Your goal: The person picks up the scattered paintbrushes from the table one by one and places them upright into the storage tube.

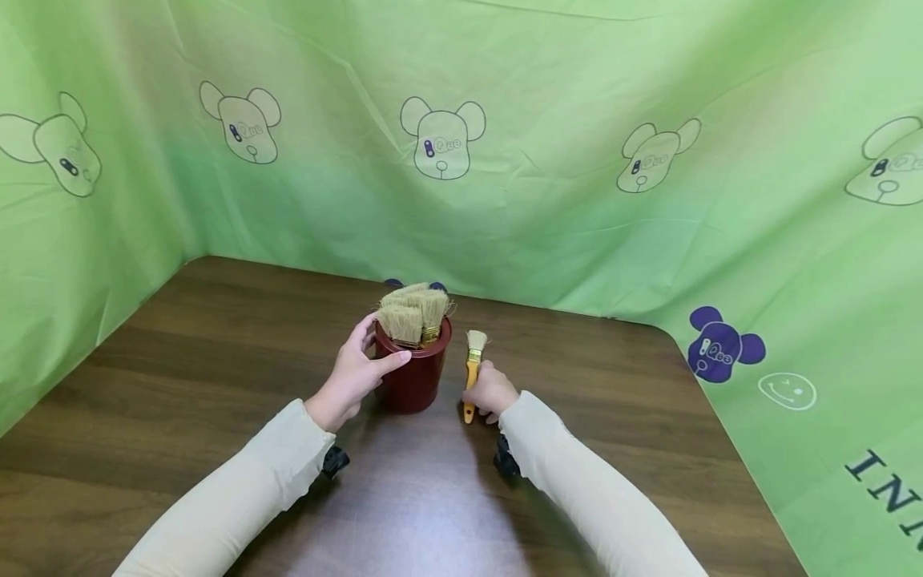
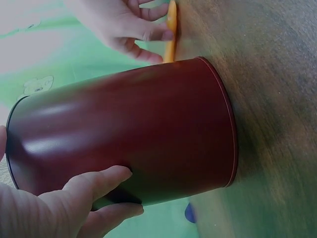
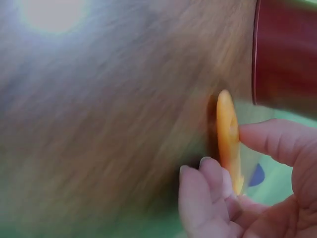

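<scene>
The left hand [image 1: 351, 383] wraps the red pot [image 1: 413, 370], hiding the stored brushes' [image 1: 413, 314] handles. The right hand [image 1: 492, 390] pinches the yellow brush [image 1: 472, 370], which stands on the counter [image 1: 216, 361] just beside the pot.

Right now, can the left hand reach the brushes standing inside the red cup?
Probably yes. The left hand already holds the red cup near its rim, and the brushes stick out just above its fingers. Nothing covers the cup's open top, and the right hand is apart, holding the yellow brush.

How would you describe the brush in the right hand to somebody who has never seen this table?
On the brown wooden table stands a dark red pot full of brushes. Just right of it, the right hand holds one brush. It alone is outside the pot, showing its orange handle.
</scene>
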The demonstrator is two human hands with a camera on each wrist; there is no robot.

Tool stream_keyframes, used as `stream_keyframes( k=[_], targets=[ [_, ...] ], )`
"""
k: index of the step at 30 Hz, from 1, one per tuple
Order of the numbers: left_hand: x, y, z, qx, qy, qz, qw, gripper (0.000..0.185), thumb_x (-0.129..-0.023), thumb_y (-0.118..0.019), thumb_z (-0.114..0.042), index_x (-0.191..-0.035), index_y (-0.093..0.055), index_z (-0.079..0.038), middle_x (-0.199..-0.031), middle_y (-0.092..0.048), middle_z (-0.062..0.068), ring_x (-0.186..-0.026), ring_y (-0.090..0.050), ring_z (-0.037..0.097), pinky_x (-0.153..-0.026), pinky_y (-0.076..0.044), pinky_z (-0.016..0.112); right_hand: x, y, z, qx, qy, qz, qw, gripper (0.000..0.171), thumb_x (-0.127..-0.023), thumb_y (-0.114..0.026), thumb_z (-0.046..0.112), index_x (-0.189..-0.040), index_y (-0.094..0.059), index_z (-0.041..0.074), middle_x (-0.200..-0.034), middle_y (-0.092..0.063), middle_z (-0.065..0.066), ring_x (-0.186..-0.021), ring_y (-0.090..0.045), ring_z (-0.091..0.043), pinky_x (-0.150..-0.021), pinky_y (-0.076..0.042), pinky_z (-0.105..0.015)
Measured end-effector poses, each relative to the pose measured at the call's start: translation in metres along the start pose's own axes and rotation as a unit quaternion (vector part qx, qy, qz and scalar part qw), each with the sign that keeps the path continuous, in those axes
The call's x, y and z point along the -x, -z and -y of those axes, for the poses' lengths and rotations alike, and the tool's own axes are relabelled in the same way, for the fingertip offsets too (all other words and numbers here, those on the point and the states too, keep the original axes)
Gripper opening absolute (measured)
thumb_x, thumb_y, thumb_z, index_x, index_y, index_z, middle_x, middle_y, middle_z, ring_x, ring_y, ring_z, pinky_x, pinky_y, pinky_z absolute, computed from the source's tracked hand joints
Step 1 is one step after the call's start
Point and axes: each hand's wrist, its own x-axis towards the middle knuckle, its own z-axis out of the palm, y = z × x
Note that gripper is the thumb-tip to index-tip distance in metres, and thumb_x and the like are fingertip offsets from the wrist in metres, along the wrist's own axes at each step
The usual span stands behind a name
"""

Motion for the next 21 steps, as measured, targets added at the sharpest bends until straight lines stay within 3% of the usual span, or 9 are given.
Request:
stream_keyframes(
  k=[5, 13, 21],
  targets=[
    [0.000, -0.001, -0.003, -0.003, -0.001, -0.003, 1.0000, 0.079, -0.087, -0.067, -0.007, -0.152, -0.022, -0.016, -0.156, -0.020, 0.018, -0.141, -0.020, 0.036, -0.096, -0.036, 0.064, 0.006, 0.010, -0.012, -0.025, -0.007, 0.023, 0.999, 0.047, -0.080, -0.064, -0.001, -0.124, -0.048, -0.003, -0.066, -0.056, -0.010, -0.049, -0.051, -0.017, -0.045, -0.052, -0.034],
    [0.001, 0.000, -0.003, 0.003, 0.005, -0.006, 1.0000, 0.079, -0.087, -0.067, -0.007, -0.152, -0.022, -0.016, -0.156, -0.019, 0.017, -0.142, -0.018, 0.034, -0.097, -0.036, 0.062, 0.019, 0.032, -0.037, 0.007, 0.001, 0.036, 0.999, 0.040, -0.077, -0.067, -0.003, -0.115, -0.060, 0.000, -0.073, -0.056, -0.009, -0.054, -0.052, -0.018, -0.049, -0.053, -0.039],
    [0.001, -0.001, -0.004, 0.003, 0.002, 0.000, 1.0000, 0.079, -0.087, -0.067, -0.006, -0.152, -0.022, -0.014, -0.156, -0.019, 0.019, -0.142, -0.019, 0.035, -0.098, -0.036, 0.061, 0.029, 0.063, -0.076, -0.005, -0.038, 0.048, 0.998, 0.033, -0.070, -0.069, -0.008, -0.102, -0.068, -0.001, -0.064, -0.056, -0.001, -0.054, -0.047, -0.014, -0.056, -0.046, -0.038]
  ],
)
